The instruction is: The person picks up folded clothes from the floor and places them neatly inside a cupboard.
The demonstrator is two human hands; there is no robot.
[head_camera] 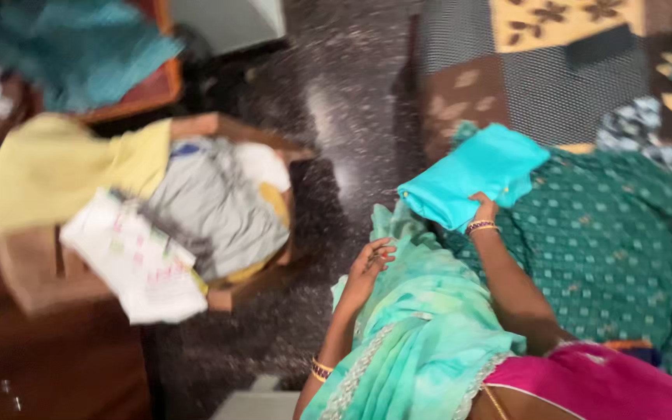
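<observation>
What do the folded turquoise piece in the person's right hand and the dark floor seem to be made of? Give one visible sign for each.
Folded turquoise piece: likely woven cloth, smooth and matte; it shows soft folds and a limp edge under the right hand. Dark floor: probably polished speckled stone or terrazzo; it is glossy with pale flecks and a light reflection.

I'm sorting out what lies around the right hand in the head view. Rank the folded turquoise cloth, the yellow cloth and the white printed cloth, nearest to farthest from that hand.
1. Folded turquoise cloth, held by the right hand.
2. White printed cloth, far left, hanging over the box's front edge.
3. Yellow cloth, farthest left, draped over the box's back corner.
</observation>
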